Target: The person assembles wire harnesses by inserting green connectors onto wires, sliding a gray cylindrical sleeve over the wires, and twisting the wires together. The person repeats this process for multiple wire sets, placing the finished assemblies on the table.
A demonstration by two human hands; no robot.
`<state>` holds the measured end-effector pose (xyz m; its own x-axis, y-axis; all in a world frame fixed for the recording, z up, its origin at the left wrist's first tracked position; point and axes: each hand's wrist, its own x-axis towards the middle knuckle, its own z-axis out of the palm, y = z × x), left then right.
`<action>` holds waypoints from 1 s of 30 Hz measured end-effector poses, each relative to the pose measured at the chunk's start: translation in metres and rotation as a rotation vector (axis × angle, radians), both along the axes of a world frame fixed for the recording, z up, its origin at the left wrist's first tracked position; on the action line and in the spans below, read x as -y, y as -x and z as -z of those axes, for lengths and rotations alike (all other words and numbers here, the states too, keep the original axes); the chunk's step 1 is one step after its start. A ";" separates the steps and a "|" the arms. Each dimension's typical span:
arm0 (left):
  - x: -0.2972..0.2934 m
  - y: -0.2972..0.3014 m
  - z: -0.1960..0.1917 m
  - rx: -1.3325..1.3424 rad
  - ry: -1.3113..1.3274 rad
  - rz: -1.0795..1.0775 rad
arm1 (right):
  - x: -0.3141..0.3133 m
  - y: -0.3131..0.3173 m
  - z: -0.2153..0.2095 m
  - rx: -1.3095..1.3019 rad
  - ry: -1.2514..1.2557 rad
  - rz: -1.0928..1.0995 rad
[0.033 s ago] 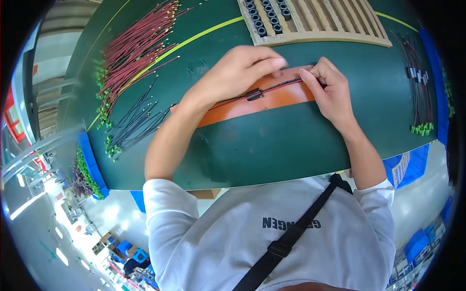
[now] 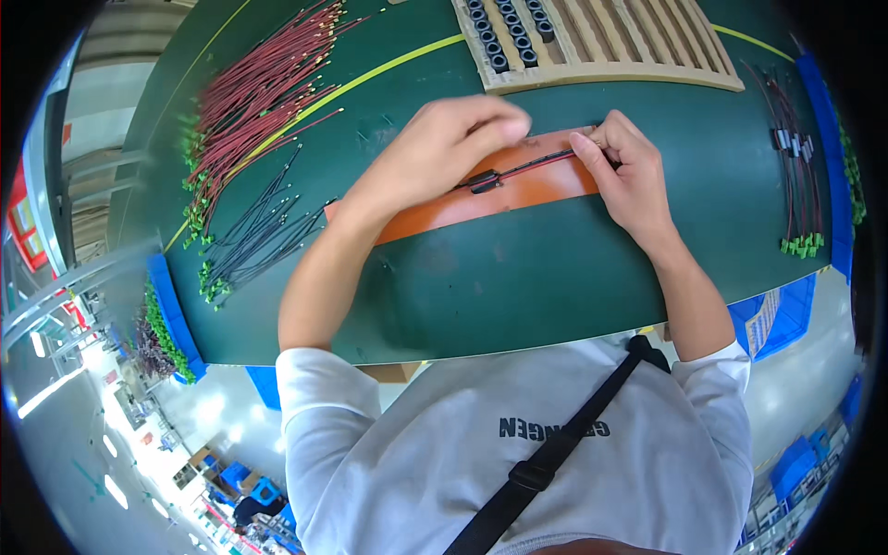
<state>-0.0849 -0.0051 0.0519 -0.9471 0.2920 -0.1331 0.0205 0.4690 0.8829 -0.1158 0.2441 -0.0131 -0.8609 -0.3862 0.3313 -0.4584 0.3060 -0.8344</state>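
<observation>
An orange strip (image 2: pixel 550 187) lies slantwise on the green table in front of me. Along it runs a thin red-and-black wire pair (image 2: pixel 539 162), with a small black clip-like block (image 2: pixel 484 181) at its middle. At the strip's right end, my right hand (image 2: pixel 636 176) pinches the wires between thumb and fingers. My left hand (image 2: pixel 435 153) is raised over the strip, left of the block, its fingers curled in. Whatever sits in those left fingers is hidden. The left hand and forearm cover part of the strip and wires.
Red wires (image 2: pixel 264 92) with green connectors are heaped at the far left, black wires (image 2: pixel 268 222) nearer. A slotted wooden tray (image 2: pixel 615 76) at the back holds several black rings (image 2: pixel 499 63). Finished-looking wire sets (image 2: pixel 795 176) lie at the right, beside a blue edge (image 2: pixel 826 148).
My left hand has shifted slightly left, away from the right hand, and its fingers look more curled. The right hand keeps its pinch in about the same place.
</observation>
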 end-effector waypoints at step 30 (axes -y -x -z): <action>0.019 -0.095 0.037 -0.309 -0.098 -0.068 | 0.014 -0.001 -0.021 0.180 0.133 -0.098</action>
<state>0.0099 -0.0244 0.0154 -0.9560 0.2239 0.1895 0.2663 0.3920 0.8806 -0.1151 0.2297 0.0075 -0.8713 -0.4335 0.2300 -0.3210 0.1491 -0.9353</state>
